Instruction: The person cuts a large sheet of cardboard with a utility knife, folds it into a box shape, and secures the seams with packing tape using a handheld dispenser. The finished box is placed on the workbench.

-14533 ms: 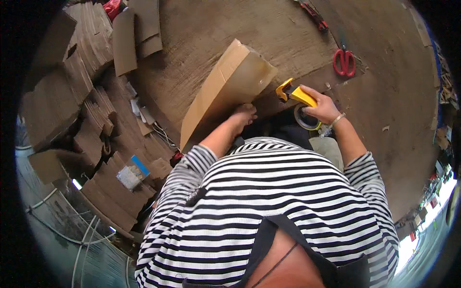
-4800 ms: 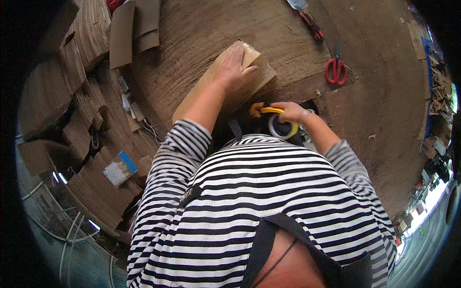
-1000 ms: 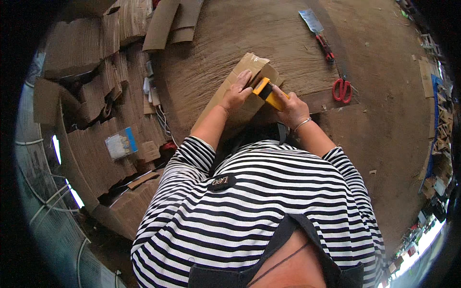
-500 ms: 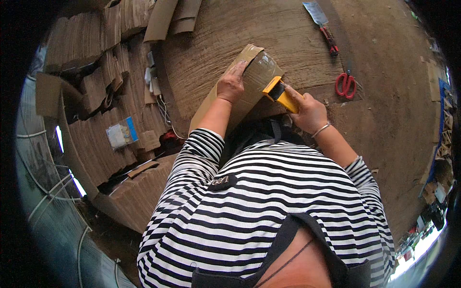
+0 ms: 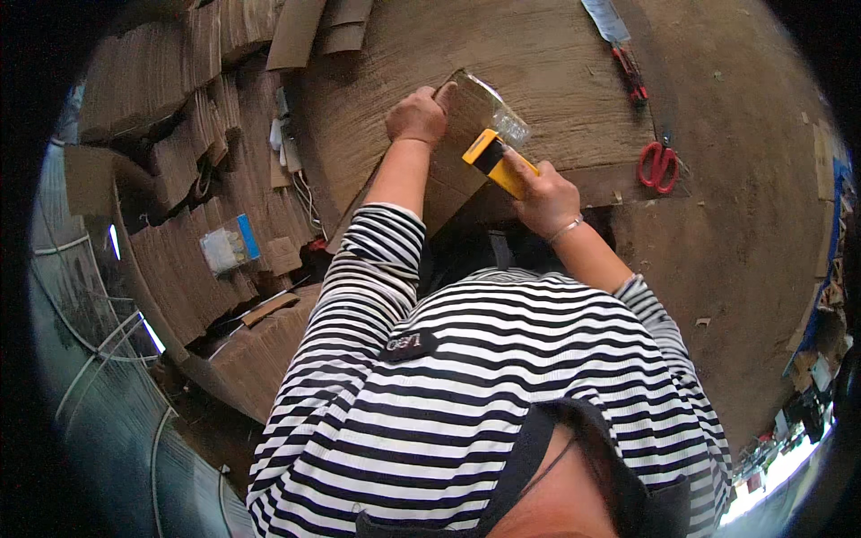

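Observation:
A brown cardboard box [image 5: 460, 123] stands in front of me, its far end tilted up. My left hand [image 5: 418, 118] is closed over its left edge, thumb on the upper face. In my right hand [image 5: 549, 203] is a yellow tape dispenser [image 5: 506, 168] with a black middle, its head close to the box's right side. Shiny clear tape [image 5: 509, 124] shows along the box's far right edge, its end crumpled.
On the right lie red-handled scissors [image 5: 659, 167] and a red and black utility knife [image 5: 630, 75]. Stacks of flat cardboard [image 5: 148, 82] fill the left side. A small plastic packet [image 5: 224, 248] rests on one stack. White cords [image 5: 307, 203] hang beside the stacks.
My left hand has moved up and left to the box's edge, and the box has turned with it. The tape dispenser has shifted left, leaving clear tape showing at the box's far right edge.

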The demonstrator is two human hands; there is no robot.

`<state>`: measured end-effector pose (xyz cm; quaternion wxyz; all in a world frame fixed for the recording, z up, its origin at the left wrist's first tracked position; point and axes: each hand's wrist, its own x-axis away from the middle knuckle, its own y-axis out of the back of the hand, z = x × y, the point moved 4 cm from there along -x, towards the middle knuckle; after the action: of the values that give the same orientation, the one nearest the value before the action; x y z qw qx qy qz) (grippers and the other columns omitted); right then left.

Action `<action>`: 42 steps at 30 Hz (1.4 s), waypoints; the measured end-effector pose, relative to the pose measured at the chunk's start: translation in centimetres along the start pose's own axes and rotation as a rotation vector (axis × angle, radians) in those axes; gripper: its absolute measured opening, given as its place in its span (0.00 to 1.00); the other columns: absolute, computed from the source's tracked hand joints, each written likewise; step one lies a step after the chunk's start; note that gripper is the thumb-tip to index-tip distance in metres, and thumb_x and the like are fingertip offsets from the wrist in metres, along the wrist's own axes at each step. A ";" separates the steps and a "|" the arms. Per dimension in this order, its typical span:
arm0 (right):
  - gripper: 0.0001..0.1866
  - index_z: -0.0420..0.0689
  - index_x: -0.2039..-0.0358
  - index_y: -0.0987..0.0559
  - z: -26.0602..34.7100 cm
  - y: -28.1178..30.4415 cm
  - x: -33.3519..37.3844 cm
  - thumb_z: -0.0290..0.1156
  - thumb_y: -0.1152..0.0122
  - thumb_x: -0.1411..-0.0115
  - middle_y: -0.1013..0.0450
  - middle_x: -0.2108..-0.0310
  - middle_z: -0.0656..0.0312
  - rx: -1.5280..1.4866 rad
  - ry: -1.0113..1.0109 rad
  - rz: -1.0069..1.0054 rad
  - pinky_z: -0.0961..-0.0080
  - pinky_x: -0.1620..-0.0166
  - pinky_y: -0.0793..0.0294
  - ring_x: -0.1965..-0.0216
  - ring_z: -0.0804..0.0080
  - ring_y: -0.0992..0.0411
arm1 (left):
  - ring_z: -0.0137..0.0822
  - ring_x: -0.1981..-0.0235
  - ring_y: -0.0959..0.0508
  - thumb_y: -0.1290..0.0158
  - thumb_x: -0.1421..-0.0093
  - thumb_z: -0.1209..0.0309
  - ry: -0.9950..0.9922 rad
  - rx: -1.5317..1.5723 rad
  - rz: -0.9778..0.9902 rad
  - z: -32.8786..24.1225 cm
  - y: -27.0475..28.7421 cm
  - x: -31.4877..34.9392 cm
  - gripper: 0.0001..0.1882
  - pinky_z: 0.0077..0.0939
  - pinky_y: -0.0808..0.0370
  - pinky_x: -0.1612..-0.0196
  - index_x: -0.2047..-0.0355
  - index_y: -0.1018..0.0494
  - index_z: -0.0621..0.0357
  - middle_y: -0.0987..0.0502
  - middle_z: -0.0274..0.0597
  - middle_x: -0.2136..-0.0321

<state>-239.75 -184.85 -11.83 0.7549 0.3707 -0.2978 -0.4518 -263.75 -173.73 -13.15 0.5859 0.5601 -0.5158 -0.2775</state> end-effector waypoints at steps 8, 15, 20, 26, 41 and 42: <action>0.46 0.65 0.37 0.34 0.6 1.6 1.5 0.29 0.29 0.59 0.33 0.73 0.59 -0.025 -0.014 -0.023 0.64 0.73 0.24 0.75 0.58 0.27 | 0.56 0.47 0.26 0.72 0.38 0.31 0.037 0.039 0.068 6.5 1.6 -9.7 0.39 0.49 0.30 0.46 0.51 0.23 0.43 0.24 0.50 0.50; 0.42 0.74 0.37 0.36 2.4 -3.2 -7.1 0.35 0.31 0.53 0.36 0.74 0.59 -0.009 0.082 -0.208 0.62 0.76 0.27 0.76 0.59 0.28 | 0.58 0.51 0.26 0.68 0.36 0.36 0.078 0.023 -0.008 8.9 1.4 -17.0 0.35 0.49 0.29 0.51 0.53 0.23 0.48 0.24 0.53 0.52; 0.43 0.75 0.36 0.38 4.9 -5.1 -12.3 0.35 0.32 0.52 0.34 0.72 0.58 -0.006 0.118 -0.130 0.61 0.75 0.25 0.75 0.58 0.27 | 0.61 0.51 0.28 0.61 0.33 0.50 -0.067 0.220 0.065 11.9 -2.3 -17.5 0.24 0.48 0.31 0.49 0.54 0.26 0.53 0.25 0.58 0.53; 0.43 0.73 0.36 0.38 5.8 -6.1 -17.1 0.32 0.33 0.52 0.33 0.70 0.57 0.016 0.058 -0.088 0.61 0.73 0.24 0.73 0.56 0.26 | 0.55 0.43 0.30 0.65 0.38 0.35 -0.038 0.053 0.056 6.0 2.7 -10.6 0.43 0.44 0.32 0.43 0.46 0.32 0.65 0.30 0.61 0.46; 0.46 0.71 0.37 0.35 2.4 -5.9 -11.4 0.32 0.28 0.57 0.33 0.72 0.59 -0.017 -0.009 -0.025 0.62 0.73 0.24 0.74 0.58 0.27 | 0.60 0.49 0.26 0.71 0.39 0.31 -0.049 -0.109 -0.076 16.1 8.0 -26.9 0.41 0.48 0.30 0.46 0.57 0.20 0.49 0.23 0.55 0.54; 0.46 0.72 0.37 0.36 2.4 -6.2 -11.4 0.33 0.28 0.57 0.34 0.72 0.59 -0.022 -0.007 -0.023 0.62 0.73 0.24 0.74 0.58 0.27 | 0.60 0.49 0.26 0.71 0.39 0.31 -0.082 -0.087 -0.055 16.8 7.8 -28.1 0.41 0.48 0.30 0.46 0.57 0.20 0.48 0.23 0.55 0.54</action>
<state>-249.21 -177.19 -16.93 0.7527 0.3641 -0.2912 -0.4649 -289.95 -152.91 -16.72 0.5804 0.5360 -0.5112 -0.3383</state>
